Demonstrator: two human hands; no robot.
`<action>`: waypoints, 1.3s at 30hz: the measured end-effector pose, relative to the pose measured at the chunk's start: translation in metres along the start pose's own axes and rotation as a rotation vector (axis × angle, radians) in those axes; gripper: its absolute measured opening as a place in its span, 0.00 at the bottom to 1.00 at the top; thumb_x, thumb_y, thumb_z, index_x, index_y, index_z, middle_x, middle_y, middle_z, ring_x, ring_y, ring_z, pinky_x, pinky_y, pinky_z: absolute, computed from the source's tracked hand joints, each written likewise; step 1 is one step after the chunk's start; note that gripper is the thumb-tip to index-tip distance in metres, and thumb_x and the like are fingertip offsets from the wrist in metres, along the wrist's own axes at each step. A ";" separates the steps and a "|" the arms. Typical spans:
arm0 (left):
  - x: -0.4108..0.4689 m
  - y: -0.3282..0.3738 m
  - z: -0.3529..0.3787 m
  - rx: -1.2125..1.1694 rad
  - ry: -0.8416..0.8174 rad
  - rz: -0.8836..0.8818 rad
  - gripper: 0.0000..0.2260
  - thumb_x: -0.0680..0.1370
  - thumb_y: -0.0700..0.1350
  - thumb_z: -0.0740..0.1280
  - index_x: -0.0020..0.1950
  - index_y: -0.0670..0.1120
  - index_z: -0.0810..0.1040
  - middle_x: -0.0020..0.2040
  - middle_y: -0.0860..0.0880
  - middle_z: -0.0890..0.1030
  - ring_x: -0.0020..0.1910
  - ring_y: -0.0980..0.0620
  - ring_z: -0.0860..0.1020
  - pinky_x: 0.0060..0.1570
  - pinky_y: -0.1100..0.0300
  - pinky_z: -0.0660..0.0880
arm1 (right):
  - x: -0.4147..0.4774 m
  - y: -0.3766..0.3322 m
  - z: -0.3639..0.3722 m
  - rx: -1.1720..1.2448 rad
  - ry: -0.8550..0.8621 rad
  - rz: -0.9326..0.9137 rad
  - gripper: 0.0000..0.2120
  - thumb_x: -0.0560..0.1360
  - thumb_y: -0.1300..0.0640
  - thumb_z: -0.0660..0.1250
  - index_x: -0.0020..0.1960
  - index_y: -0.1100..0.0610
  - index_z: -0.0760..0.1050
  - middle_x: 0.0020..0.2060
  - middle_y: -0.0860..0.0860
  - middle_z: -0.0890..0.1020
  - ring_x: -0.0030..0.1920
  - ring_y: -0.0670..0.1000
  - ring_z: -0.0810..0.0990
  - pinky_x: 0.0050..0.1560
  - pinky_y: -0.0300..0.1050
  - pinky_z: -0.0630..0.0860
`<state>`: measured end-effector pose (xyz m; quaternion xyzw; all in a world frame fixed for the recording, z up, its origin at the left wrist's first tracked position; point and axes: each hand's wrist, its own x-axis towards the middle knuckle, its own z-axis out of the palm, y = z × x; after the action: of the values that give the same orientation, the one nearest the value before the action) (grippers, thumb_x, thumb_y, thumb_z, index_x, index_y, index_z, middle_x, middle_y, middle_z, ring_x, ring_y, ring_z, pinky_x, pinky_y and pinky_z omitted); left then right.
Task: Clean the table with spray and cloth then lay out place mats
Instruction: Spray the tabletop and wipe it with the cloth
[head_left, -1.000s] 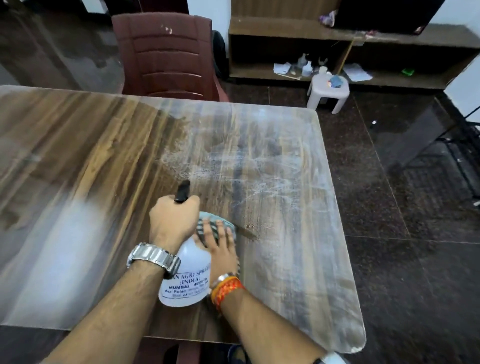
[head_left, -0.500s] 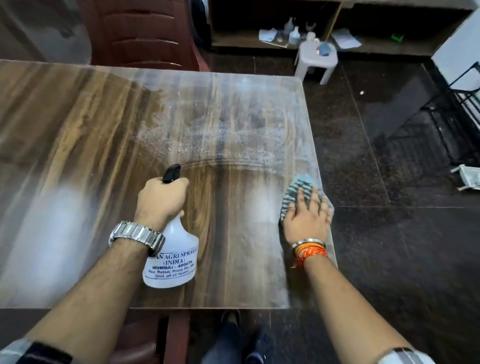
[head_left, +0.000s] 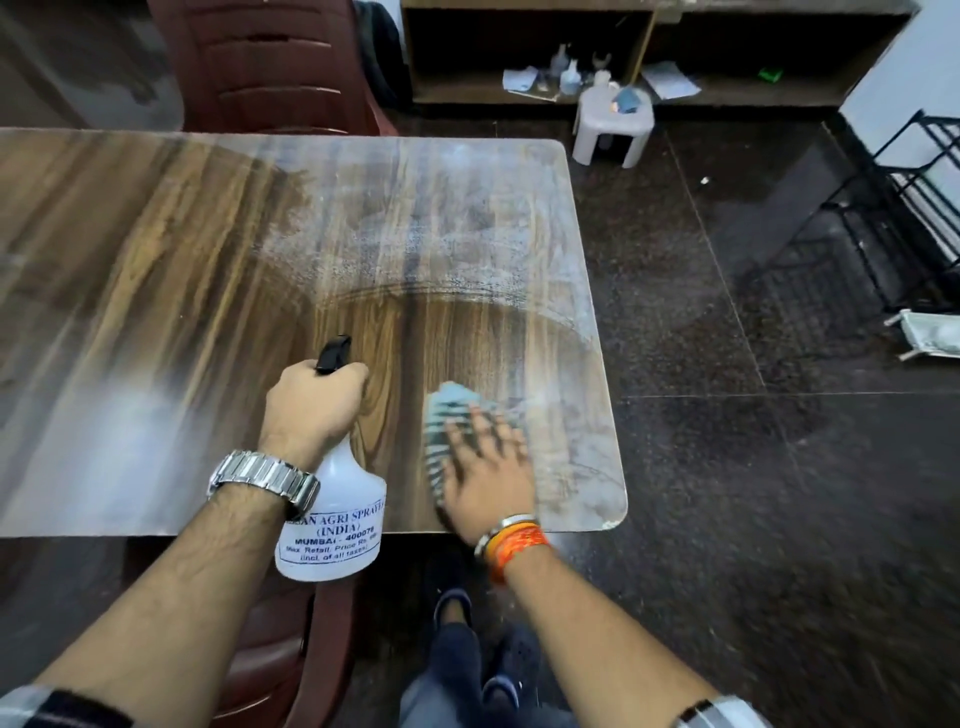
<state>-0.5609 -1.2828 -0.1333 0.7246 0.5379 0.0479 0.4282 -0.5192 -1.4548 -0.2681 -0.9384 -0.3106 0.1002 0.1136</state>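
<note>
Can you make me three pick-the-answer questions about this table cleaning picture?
1. Where is the cloth?
A. under the right hand
B. on the floor
C. on the chair

2. What colour is the spray bottle?
A. green
B. white
C. red

3. How is the far part of the table?
A. covered with mats
B. wiped dry
C. hazy with spray droplets

Answers: 1 A, the palm presses it flat on the table. 2 B, the white body shows below the left hand. 3 C, a misty patch lies beyond the wiped arc.
</note>
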 end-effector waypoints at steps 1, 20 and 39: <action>-0.004 0.000 0.000 -0.003 0.004 0.001 0.12 0.75 0.50 0.66 0.45 0.42 0.83 0.41 0.47 0.84 0.42 0.45 0.81 0.36 0.56 0.68 | -0.001 0.022 -0.005 -0.006 0.036 0.102 0.27 0.76 0.44 0.53 0.74 0.46 0.64 0.76 0.50 0.60 0.75 0.58 0.57 0.75 0.59 0.51; -0.015 0.005 0.007 -0.009 0.070 0.010 0.11 0.77 0.47 0.67 0.38 0.42 0.78 0.36 0.48 0.78 0.35 0.49 0.75 0.34 0.55 0.67 | 0.010 -0.030 0.001 0.007 -0.007 -0.092 0.28 0.74 0.44 0.55 0.73 0.49 0.66 0.75 0.51 0.61 0.75 0.59 0.58 0.73 0.56 0.47; 0.148 0.033 -0.055 -0.130 0.183 -0.103 0.14 0.68 0.53 0.64 0.40 0.44 0.81 0.32 0.44 0.84 0.40 0.39 0.85 0.50 0.46 0.82 | 0.203 -0.106 -0.011 0.027 -0.063 0.288 0.33 0.76 0.43 0.53 0.77 0.53 0.52 0.77 0.61 0.45 0.74 0.69 0.41 0.70 0.69 0.37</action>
<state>-0.5040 -1.1318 -0.1346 0.6592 0.6070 0.1266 0.4255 -0.4157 -1.2506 -0.2520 -0.9680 -0.1746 0.1492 0.1011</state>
